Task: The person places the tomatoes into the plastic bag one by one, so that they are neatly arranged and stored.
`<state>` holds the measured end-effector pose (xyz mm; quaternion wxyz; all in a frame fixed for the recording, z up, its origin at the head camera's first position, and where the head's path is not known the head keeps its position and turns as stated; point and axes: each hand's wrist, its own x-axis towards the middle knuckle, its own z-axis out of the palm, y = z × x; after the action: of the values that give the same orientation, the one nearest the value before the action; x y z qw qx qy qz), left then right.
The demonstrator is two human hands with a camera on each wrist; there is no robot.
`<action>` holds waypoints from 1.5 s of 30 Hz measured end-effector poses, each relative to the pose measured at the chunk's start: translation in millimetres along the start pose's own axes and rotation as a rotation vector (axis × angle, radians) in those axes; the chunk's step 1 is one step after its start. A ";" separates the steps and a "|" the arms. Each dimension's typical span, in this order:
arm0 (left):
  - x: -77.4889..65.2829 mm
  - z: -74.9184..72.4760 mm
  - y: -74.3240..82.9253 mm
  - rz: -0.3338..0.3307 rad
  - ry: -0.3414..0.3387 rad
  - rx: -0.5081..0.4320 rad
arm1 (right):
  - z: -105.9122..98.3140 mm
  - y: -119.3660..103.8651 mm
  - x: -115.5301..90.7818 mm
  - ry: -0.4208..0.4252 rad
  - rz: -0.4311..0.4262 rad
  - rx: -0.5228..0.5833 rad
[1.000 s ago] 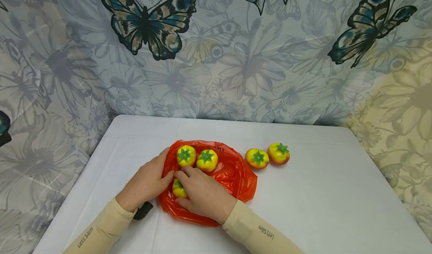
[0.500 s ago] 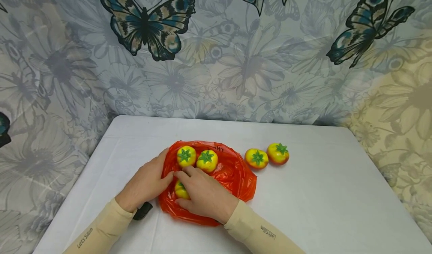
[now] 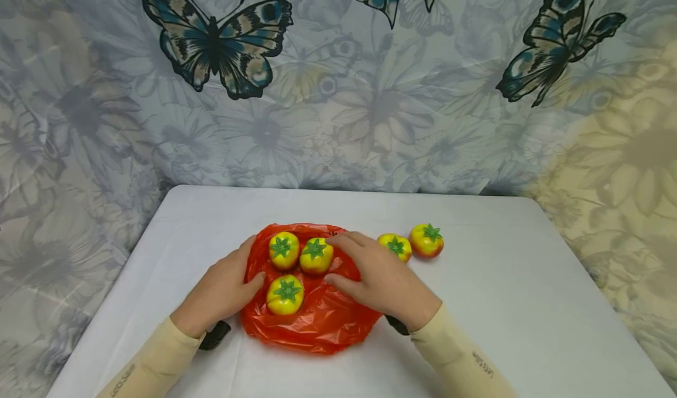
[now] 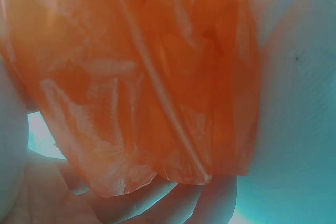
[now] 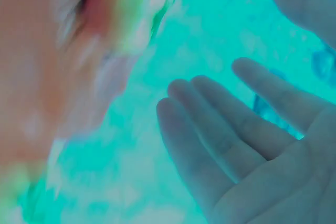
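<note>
A red plastic bag (image 3: 322,327) lies spread open on the table. Three tomato-like fruits, yellow with reddish undersides and green star-shaped tops, sit in it: one at back left (image 3: 284,250), one to its right (image 3: 316,256) and one in front (image 3: 285,295). My left hand (image 3: 219,292) holds the bag's left rim, thumb inside and fingers outside; the left wrist view shows its fingers (image 4: 152,203) under the orange-looking plastic. My right hand (image 3: 388,277) hovers over the bag's right side with nothing in it. Its fingers (image 5: 226,114) are straight and spread in the right wrist view.
Two more such fruits stand on the white table (image 3: 529,304) right of the bag, one (image 3: 395,246) partly behind my right hand, the other (image 3: 426,240) farther right. Behind the table hangs a butterfly-patterned backdrop (image 3: 381,110). Dark wrist devices (image 3: 215,335) show below my wrists.
My right hand has let go of the front fruit in the bag and moved right. That fruit now shows whole. My left hand keeps its place at the rim; the head view has shifted slightly.
</note>
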<state>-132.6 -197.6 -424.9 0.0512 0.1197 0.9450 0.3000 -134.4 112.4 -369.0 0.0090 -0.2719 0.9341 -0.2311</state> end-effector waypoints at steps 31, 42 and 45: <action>0.0 -0.7 2.7 -0.034 -0.024 -0.001 | -50.4 151.7 -36.1 0.000 0.422 0.009; -1.3 -0.5 1.6 -0.028 -0.016 -0.008 | -39.7 160.3 -32.0 -0.015 0.448 0.019; -1.2 -0.8 1.6 -0.029 -0.014 -0.005 | -38.9 160.3 -30.9 -0.020 0.445 0.017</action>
<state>-131.2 -197.1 -423.3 0.0624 0.1078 0.9455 0.3009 -194.3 264.4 -407.6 0.0714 -0.0614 0.9690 -0.2286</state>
